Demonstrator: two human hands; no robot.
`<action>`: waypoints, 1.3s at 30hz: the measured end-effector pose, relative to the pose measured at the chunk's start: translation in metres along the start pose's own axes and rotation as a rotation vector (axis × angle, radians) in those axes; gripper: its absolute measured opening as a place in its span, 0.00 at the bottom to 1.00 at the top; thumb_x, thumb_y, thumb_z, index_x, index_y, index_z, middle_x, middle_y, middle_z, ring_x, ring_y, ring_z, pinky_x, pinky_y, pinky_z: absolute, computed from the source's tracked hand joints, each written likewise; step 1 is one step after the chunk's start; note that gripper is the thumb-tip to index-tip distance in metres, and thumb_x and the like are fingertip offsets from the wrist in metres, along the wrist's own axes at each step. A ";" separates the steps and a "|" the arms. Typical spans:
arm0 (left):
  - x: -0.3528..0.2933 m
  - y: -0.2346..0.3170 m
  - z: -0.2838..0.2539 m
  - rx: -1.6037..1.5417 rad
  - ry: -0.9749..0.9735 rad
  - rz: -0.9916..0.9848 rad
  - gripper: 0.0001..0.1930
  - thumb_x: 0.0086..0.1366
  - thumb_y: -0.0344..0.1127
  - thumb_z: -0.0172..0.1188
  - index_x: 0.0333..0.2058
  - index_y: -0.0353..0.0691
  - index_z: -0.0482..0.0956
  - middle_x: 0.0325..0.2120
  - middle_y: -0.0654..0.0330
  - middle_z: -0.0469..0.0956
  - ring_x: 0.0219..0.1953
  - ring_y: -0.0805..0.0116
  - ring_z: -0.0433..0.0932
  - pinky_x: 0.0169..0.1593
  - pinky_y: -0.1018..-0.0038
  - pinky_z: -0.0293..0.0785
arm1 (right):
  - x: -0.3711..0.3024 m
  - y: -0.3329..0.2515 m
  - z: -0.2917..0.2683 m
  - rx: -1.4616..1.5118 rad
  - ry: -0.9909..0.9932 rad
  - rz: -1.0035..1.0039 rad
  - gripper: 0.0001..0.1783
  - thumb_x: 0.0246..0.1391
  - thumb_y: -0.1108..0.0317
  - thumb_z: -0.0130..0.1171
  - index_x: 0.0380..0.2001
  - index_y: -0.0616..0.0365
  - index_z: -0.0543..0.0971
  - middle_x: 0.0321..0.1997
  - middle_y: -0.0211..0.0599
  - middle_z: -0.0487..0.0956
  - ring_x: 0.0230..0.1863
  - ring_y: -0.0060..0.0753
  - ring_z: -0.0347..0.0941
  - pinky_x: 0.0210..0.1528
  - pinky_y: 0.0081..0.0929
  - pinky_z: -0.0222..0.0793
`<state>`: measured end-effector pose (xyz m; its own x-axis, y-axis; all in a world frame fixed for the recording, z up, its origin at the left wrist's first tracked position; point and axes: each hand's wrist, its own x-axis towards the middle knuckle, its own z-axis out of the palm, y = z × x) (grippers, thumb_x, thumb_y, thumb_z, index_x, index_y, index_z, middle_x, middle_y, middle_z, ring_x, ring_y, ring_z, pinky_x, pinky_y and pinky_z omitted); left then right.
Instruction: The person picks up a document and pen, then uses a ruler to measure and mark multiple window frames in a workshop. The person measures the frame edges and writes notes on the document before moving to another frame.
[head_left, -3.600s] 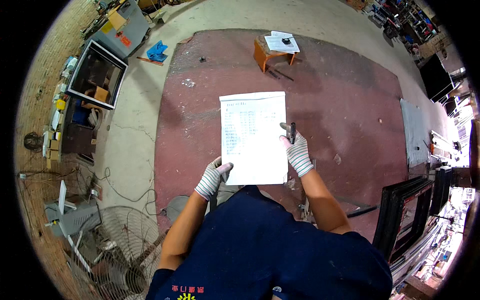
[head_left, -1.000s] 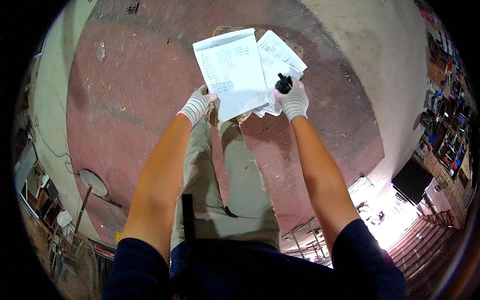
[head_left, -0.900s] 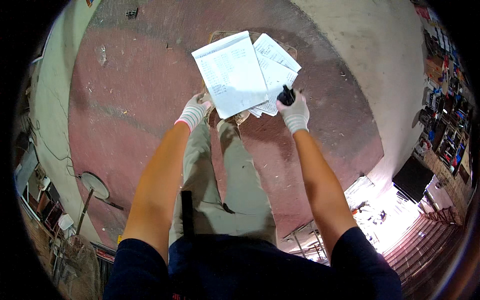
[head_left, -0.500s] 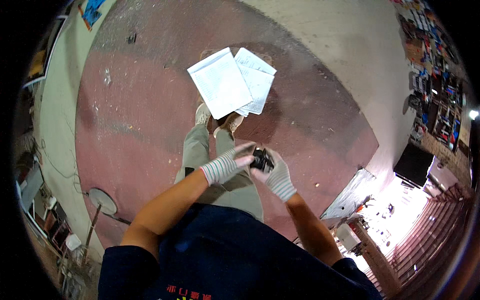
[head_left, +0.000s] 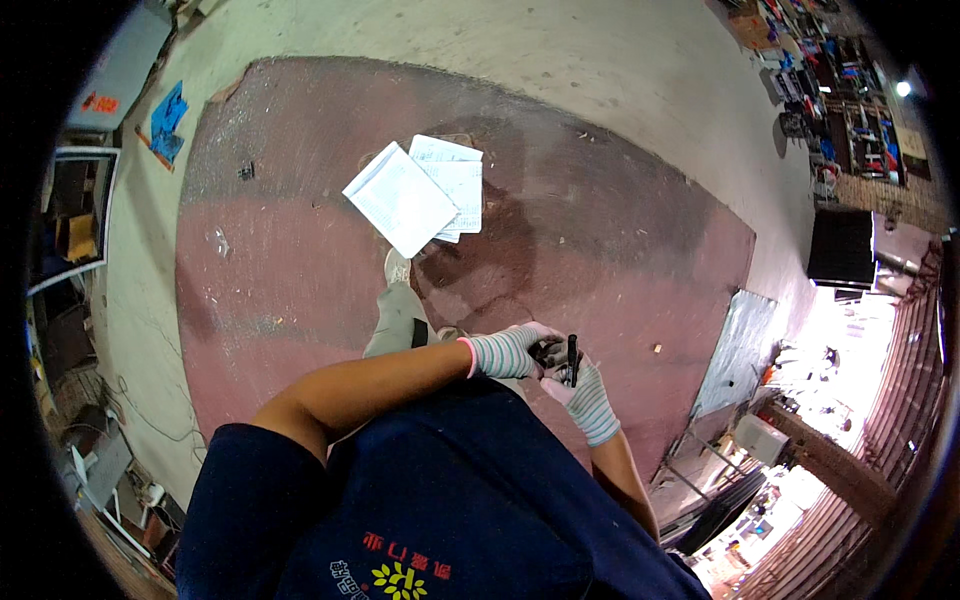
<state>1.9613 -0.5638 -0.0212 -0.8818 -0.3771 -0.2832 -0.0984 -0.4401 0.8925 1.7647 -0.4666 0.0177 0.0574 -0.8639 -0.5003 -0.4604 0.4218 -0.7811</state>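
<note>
The fingers of the right hand [head_left: 583, 392] are curled around one black pen [head_left: 571, 359], which stands nearly upright above the fist; the fingers of the left hand [head_left: 512, 351] are bent and close together, and their tips touch a small dark thing just beside the pen, though it is too small to tell what it is or whether they grip it; both hands wear striped knit gloves, two gloves in all, and they meet in front of the person's belly; two bare forearms run back from the gloves, the left one long across the middle, the right one short at the lower right; below them is a dark blue shirt [head_left: 440, 500] with a small print on it; under the hands one grey trouser leg [head_left: 395, 320] and one shoe [head_left: 396, 266] show; farther out, on the red patch of floor [head_left: 270, 260], sit two white sheets of paper [head_left: 415, 197], the front one lying partly over the back one, well apart from the hands; around the red patch the floor is pale grey; at the far left lie one blue thing [head_left: 167, 120] and one framed box [head_left: 70, 215]; at the right edge stand one black box [head_left: 840, 245] and shelves full of small stuff.
</note>
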 end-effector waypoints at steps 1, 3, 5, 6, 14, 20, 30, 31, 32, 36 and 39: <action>0.013 -0.012 0.017 0.064 0.006 -0.026 0.38 0.51 0.19 0.69 0.63 0.42 0.69 0.52 0.57 0.75 0.54 0.62 0.74 0.58 0.67 0.72 | -0.011 0.011 -0.006 0.016 0.030 -0.061 0.31 0.44 0.69 0.72 0.52 0.59 0.73 0.29 0.22 0.75 0.30 0.13 0.69 0.34 0.19 0.71; 0.032 -0.009 0.046 0.195 0.023 -0.096 0.38 0.50 0.19 0.69 0.61 0.43 0.71 0.52 0.56 0.76 0.54 0.61 0.74 0.59 0.67 0.72 | -0.038 0.008 -0.021 0.112 0.062 0.068 0.28 0.45 0.71 0.70 0.52 0.58 0.74 0.29 0.22 0.74 0.29 0.14 0.68 0.34 0.18 0.68; 0.049 -0.011 0.072 0.362 0.026 -0.120 0.33 0.51 0.30 0.70 0.59 0.45 0.74 0.48 0.52 0.79 0.52 0.57 0.77 0.57 0.66 0.73 | -0.069 0.007 -0.043 0.068 0.129 0.135 0.27 0.46 0.72 0.69 0.51 0.58 0.75 0.30 0.23 0.75 0.30 0.14 0.69 0.34 0.18 0.68; 0.058 -0.015 0.083 0.416 0.025 -0.152 0.32 0.52 0.34 0.70 0.58 0.47 0.76 0.48 0.50 0.79 0.52 0.54 0.78 0.57 0.65 0.74 | -0.087 0.005 -0.057 0.105 0.151 0.222 0.24 0.47 0.72 0.67 0.49 0.58 0.76 0.30 0.23 0.75 0.28 0.13 0.67 0.32 0.16 0.66; 0.146 -0.018 0.144 0.668 -0.564 -0.417 0.27 0.60 0.48 0.64 0.57 0.46 0.75 0.48 0.52 0.78 0.52 0.59 0.75 0.57 0.65 0.69 | -0.252 0.156 -0.138 0.902 0.742 0.121 0.13 0.46 0.75 0.57 0.39 0.62 0.73 0.42 0.44 0.76 0.21 0.17 0.64 0.22 0.17 0.59; 0.233 0.058 0.156 0.568 -0.746 -0.575 0.14 0.66 0.36 0.59 0.49 0.42 0.79 0.38 0.66 0.78 0.37 0.75 0.74 0.43 0.75 0.72 | -0.319 0.194 -0.195 1.084 1.028 0.027 0.20 0.50 0.63 0.62 0.44 0.63 0.77 0.26 0.25 0.71 0.23 0.17 0.63 0.24 0.19 0.57; 0.418 0.090 0.240 1.107 -0.639 -0.337 0.12 0.67 0.40 0.60 0.35 0.37 0.83 0.21 0.61 0.79 0.25 0.74 0.75 0.32 0.73 0.74 | -0.355 0.290 -0.262 1.371 1.436 -0.014 0.20 0.50 0.61 0.64 0.43 0.63 0.78 0.25 0.27 0.72 0.22 0.19 0.65 0.23 0.19 0.59; 0.450 0.087 0.248 1.144 -0.669 -0.259 0.12 0.67 0.41 0.60 0.35 0.37 0.83 0.21 0.61 0.79 0.25 0.74 0.75 0.32 0.73 0.74 | -0.362 0.295 -0.282 1.364 1.437 0.011 0.21 0.51 0.59 0.64 0.44 0.62 0.78 0.26 0.26 0.73 0.22 0.18 0.66 0.23 0.19 0.59; 0.479 0.089 0.270 1.145 -0.689 -0.345 0.12 0.67 0.41 0.60 0.35 0.37 0.83 0.21 0.60 0.78 0.25 0.74 0.75 0.32 0.72 0.75 | -0.366 0.299 -0.290 1.325 1.532 0.105 0.20 0.53 0.59 0.64 0.44 0.61 0.79 0.27 0.25 0.73 0.23 0.17 0.66 0.23 0.19 0.60; 0.600 0.089 0.358 1.290 -0.883 -0.157 0.15 0.66 0.46 0.56 0.37 0.41 0.83 0.28 0.47 0.81 0.29 0.54 0.81 0.38 0.66 0.76 | -0.384 0.346 -0.306 1.251 2.113 0.359 0.11 0.58 0.58 0.62 0.34 0.55 0.81 0.26 0.26 0.77 0.20 0.17 0.67 0.20 0.19 0.62; 0.686 0.090 0.401 1.227 -0.926 -0.116 0.14 0.67 0.45 0.57 0.36 0.40 0.83 0.24 0.49 0.80 0.27 0.57 0.79 0.36 0.65 0.75 | -0.406 0.379 -0.334 1.482 2.355 0.436 0.21 0.62 0.51 0.55 0.25 0.56 0.81 0.30 0.33 0.82 0.22 0.24 0.71 0.22 0.21 0.65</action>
<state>1.1628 -0.5354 0.0051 -0.7648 0.4365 -0.4740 -0.0816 0.6641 0.7432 1.2711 -0.0481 0.0494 -0.5365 0.7053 -0.4633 0.2281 -0.4074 -0.8843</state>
